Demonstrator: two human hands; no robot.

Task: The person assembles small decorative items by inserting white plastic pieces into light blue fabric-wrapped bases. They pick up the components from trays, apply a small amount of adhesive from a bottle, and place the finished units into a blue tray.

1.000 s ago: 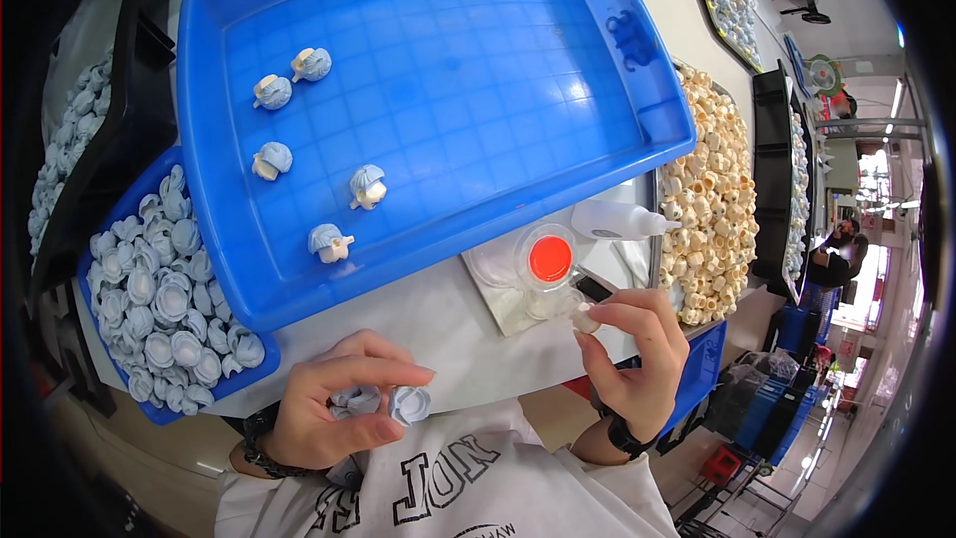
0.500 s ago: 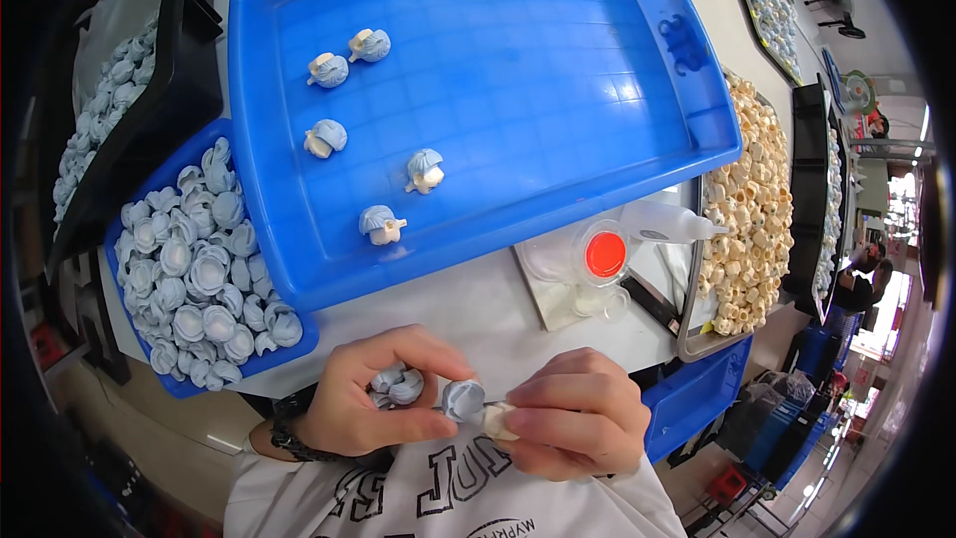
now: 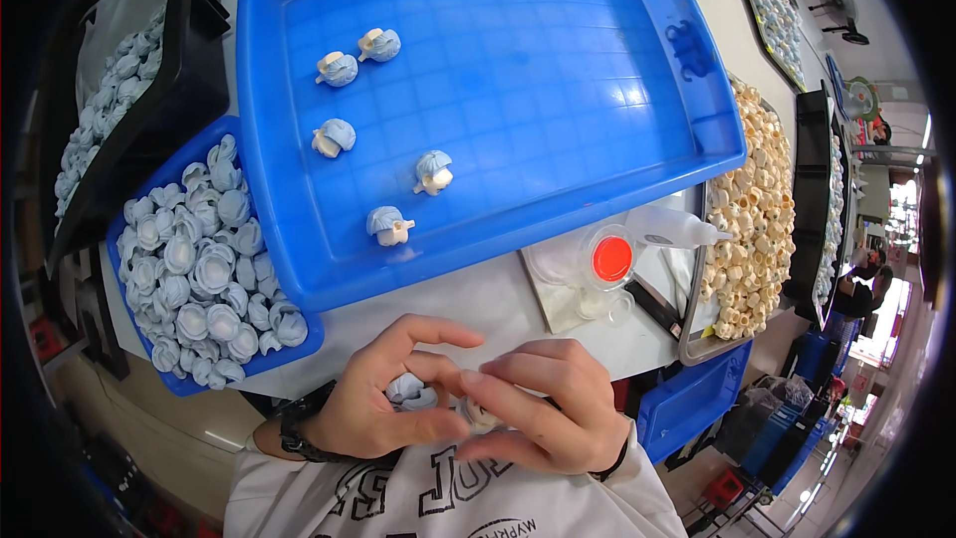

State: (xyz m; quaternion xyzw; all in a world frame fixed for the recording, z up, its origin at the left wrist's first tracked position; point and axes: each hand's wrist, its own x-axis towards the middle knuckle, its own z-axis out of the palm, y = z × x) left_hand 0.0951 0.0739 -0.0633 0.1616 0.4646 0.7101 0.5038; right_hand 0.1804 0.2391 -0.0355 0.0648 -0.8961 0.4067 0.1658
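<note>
In front of my chest, my two hands meet over a small cream doll-head piece (image 3: 482, 416), mostly covered by the fingers. My left hand (image 3: 373, 403) is curled, with blue-grey hair pieces (image 3: 411, 394) tucked in its palm and its fingertips beside the head. Around the head's other side bend the fingers and thumb of my right hand (image 3: 573, 408). Beyond them stands a large blue tray (image 3: 438, 274), where several small heads wearing blue-grey hair (image 3: 433, 172) lie scattered, mostly toward its left side.
A blue bin of blue-grey hair pieces (image 3: 204, 269) sits at the left. At the right, a metal tray (image 3: 694, 347) holds cream head pieces (image 3: 752, 229). Between them lie a squeeze bottle (image 3: 677, 227) and a round container with a red centre (image 3: 611, 259). Black trays (image 3: 194, 70) flank the table.
The hair piece and cream head, held up end to end before, are now brought together and largely hidden by the fingers. My right hand has shifted left, its fingers spreading over the head.
</note>
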